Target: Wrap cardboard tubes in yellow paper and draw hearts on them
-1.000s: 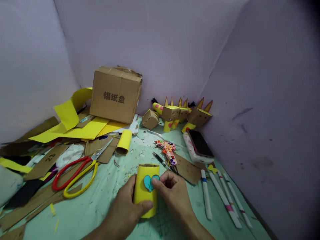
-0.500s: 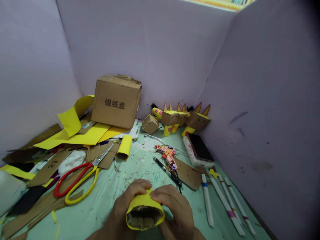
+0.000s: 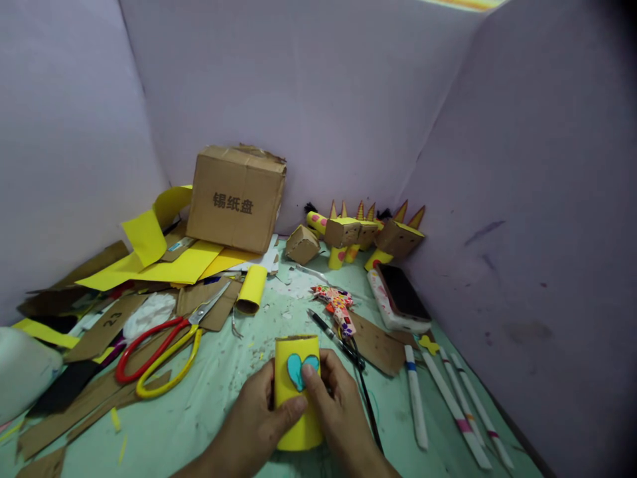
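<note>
With the left hand (image 3: 251, 425) clamped round the upright yellow tube (image 3: 297, 392), the right hand (image 3: 338, 411) should press its thumb evenly across the blue heart (image 3: 298, 367), smoothing edges flat.

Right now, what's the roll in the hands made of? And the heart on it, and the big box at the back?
Roll: looks like a cardboard tube wrapped in matte yellow paper, with a brown edge at the top rim. Heart: flat blue cutout with a dark outline, probably paper; the right hand presses it, the left hand grips the roll. Box: brown corrugated cardboard, matte, with torn flaps.
</note>
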Motion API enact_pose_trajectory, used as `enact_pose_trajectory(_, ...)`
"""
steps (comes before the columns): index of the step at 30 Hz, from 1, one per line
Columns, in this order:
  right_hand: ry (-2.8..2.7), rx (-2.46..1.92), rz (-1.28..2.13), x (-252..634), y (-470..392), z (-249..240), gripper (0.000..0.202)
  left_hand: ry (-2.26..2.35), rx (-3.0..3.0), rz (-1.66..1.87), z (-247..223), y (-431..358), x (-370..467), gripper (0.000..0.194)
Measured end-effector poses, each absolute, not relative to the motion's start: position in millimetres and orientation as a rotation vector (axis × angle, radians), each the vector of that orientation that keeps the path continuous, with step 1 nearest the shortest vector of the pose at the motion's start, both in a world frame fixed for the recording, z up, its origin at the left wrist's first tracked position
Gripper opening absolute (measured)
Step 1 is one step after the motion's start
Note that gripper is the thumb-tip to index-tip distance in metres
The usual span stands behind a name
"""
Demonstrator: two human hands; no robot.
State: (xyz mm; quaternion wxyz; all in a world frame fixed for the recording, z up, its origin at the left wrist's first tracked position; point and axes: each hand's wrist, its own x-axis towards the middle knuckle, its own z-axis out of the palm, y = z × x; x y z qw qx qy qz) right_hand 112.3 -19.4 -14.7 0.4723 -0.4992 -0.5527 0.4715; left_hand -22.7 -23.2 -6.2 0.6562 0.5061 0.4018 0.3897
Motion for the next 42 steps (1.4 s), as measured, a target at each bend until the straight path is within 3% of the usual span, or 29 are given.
enact_pose_trajectory(6,-1.429,-1.274,1.072,112.6,-24.5,-18.1,0.025,0.886,1.067,0.923,0.8,-26.1,-24.5,0.045)
enact_pose_trajectory(12,-1.291,-1.177,1.277,113.2,-21.5,-16.3,0.029,1.118,1.079,0.886,-4.5,-22.7,-23.0,0.045)
enact_pose_trajectory(17,-1.153,-1.071,1.456,114.6,-17.7,-14.2,0.039,1.016,1.035,0.898,-6.6,-20.6,-24.7,0.045)
enact_pose_trajectory(29,-1.114,-1.124,1.429,115.1,-18.8,-6.5,0.04,0.982,1.014,0.915,-0.1,-21.6,-21.9,0.048)
enact_pose_trajectory(42,-0.901,-1.089,1.634,118.8,-16.8,-5.3,0.041,1.039,0.971,0.881,-6.3,-18.9,-22.3,0.045)
